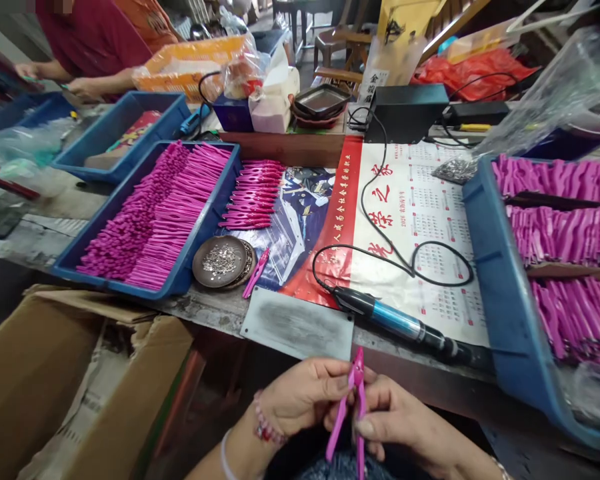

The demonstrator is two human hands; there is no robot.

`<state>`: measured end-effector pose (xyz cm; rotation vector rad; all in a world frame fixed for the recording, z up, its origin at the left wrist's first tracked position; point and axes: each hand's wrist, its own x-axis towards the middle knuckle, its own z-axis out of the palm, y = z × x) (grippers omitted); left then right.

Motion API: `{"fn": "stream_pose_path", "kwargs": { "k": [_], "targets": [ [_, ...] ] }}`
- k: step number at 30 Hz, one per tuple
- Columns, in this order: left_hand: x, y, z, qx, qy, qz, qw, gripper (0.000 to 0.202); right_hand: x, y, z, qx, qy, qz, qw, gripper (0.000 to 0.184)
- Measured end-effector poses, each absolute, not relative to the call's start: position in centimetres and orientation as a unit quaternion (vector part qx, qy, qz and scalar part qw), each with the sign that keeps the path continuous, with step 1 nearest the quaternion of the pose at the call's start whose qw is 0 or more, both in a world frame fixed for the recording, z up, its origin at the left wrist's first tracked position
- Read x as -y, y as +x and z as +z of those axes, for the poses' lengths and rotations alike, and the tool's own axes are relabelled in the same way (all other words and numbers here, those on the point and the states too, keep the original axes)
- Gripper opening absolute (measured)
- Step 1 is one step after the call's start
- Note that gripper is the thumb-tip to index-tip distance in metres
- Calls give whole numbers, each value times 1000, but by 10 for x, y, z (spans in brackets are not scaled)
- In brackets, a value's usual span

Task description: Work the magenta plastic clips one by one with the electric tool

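Close to my body, below the table's front edge, I hold a pink pliers-like tool (359,380) with its tip up and its two handles spread apart. My left hand (300,397) pinches it near the joint between thumb and fingers. On the other side, my right hand (405,417) has its fingers closed around the right handle, thumb on top. A single pink piece (257,272) lies on the table beside a round dish (215,263) of small metal parts. Just beyond my hands is a grey metal plate (295,323), with a corded electric screwdriver (395,319) to its right.
Blue bins of pink handles stand left (180,283) and right (500,307). A row of pink tools (254,193) lies on the printed calendar sheet (440,220). An open cardboard box (45,373) sits lower left. Another person (90,47) works at far left.
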<state>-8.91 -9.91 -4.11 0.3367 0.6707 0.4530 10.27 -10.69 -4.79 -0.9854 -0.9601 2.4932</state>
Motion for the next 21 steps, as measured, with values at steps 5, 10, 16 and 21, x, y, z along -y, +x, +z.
{"fn": "stream_pose_path", "kwargs": {
  "k": [5, 10, 16, 21],
  "targets": [
    [94, -88, -38, -307, 106, 302, 896, 43, 110, 91, -49, 322, -379, 845, 197, 43],
    [91, -93, -24, -359, 150, 315, 866, 38, 100, 93, -36, 374, -370, 831, 179, 43],
    [104, -89, -5, -519, 521, 302, 607, 26, 88, 102, -15, 492, -475, 658, 316, 28],
    [126, -77, -13, -586, 622, 362, 374, 29, 96, 92, -12, 478, -481, 638, 364, 22]
  ]
}}
